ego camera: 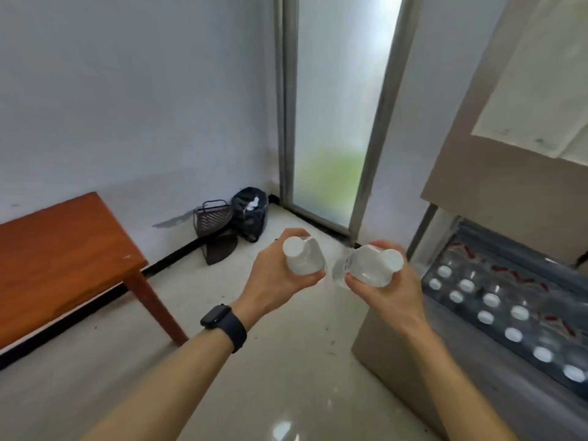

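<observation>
Your left hand [276, 281] curls round a clear plastic bottle with a white screw cap [302, 259], cap towards you; your right hand [393, 294] grips a second clear white-capped bottle [366, 267]. Both lie in your palms, just beside each other, above the pale floor [302, 361]

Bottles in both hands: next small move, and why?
Likely swing both left to the wooden table and set them down. The left hand grips the left bottle, the right hand the right bottle, both capped, above the floor, clear of the wrapped pack.
</observation>
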Action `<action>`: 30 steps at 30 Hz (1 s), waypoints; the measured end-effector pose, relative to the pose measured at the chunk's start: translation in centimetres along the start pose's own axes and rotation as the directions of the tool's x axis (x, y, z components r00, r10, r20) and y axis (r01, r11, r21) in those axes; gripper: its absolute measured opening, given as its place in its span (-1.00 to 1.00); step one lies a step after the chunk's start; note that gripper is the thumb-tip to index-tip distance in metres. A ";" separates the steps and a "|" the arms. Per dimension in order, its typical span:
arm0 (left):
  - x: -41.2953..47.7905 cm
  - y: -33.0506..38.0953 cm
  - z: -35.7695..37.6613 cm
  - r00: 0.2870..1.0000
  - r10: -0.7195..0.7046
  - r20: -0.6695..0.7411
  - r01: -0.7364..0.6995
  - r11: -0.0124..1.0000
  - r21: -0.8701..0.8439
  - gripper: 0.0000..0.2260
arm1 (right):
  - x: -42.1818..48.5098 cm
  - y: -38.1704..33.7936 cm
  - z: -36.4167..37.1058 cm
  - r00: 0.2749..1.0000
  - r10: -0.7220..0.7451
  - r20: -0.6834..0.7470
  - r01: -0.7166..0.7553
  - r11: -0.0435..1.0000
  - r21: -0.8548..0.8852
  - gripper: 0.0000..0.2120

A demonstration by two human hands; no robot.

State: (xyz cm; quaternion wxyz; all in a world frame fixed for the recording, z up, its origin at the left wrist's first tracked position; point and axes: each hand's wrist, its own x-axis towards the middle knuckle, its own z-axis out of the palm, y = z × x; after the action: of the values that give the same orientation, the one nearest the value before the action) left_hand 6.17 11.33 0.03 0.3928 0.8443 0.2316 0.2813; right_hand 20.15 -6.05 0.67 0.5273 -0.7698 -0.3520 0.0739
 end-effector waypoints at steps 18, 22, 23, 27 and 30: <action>-26.0 -19.1 -40.3 0.779 -0.402 -0.481 0.506 0.856 0.105 -0.47 | -11.3 -22.5 41.5 0.711 -0.230 0.664 0.171 0.973 0.154 -0.46; -27.6 -24.0 -45.7 0.695 -0.478 -0.537 0.607 0.791 0.081 -0.47 | -11.2 -25.0 50.2 0.599 -0.253 0.760 0.183 0.967 0.177 -0.48; -27.9 -25.4 -47.1 0.673 -0.495 -0.550 0.627 0.776 0.069 -0.47 | -11.1 -25.6 52.5 0.571 -0.255 0.780 0.187 0.966 0.178 -0.49; -28.2 -30.5 -53.3 0.583 -0.581 -0.568 0.725 0.688 0.040 -0.46 | -10.1 -28.0 62.0 0.501 -0.249 0.829 0.164 0.968 0.192 -0.54; -28.4 -34.5 -57.9 0.556 -0.628 -0.544 0.781 0.618 0.085 -0.45 | -8.9 -29.5 68.6 0.446 -0.229 0.865 0.133 0.973 0.188 -0.52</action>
State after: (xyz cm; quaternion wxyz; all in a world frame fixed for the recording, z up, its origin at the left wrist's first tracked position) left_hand -58.63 44.98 -4.79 0.2644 0.6342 0.6827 0.2486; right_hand -33.47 46.35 -5.84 0.3098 -0.5536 -0.6493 0.4196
